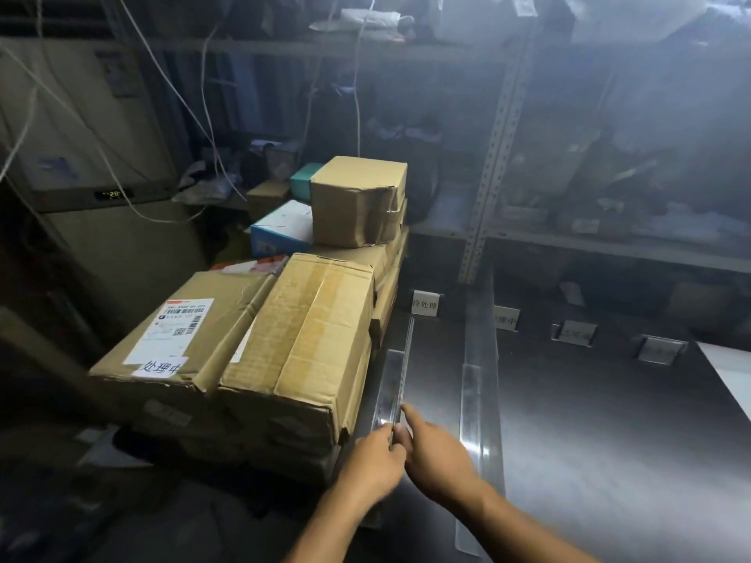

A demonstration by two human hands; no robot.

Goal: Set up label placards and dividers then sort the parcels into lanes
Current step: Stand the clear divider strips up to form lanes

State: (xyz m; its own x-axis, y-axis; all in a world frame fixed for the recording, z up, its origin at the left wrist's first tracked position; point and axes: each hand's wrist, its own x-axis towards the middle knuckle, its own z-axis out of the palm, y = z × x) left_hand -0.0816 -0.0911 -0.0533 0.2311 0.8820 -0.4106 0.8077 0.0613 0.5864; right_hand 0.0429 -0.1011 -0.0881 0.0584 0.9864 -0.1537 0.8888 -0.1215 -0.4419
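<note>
**Both hands on a clear divider at the table's left lane**

The clear divider (402, 371) – a thin, glassy plastic panel seen nearly edge-on – stands upright on its flat transparent foot, running from the near edge of the dark, brushed table (609, 440) towards the first placard. The left hand (372, 461) grips its near end with curled fingers; the right hand (439, 453) holds the same end from the other side, thumb pressed against the panel and forefinger laid straight along it.

Just to the right, a second divider (479, 351) of the same clear plastic stands parallel, taller-looking and glinting along its foot. Across the far side sit four small placards (426, 303) in clear holders – white cards with printed characters, the right-hand ones too blurred to read.

Left of the held panel, the parcels (300, 339) are stacked: creased brown cardboard boxes, taped along their seams, one bearing a white barcode label, a small cube-shaped box on top. Behind them lies a blue-and-white carton (280, 227). Grey perforated-steel shelving (495, 156) rises beyond.
</note>
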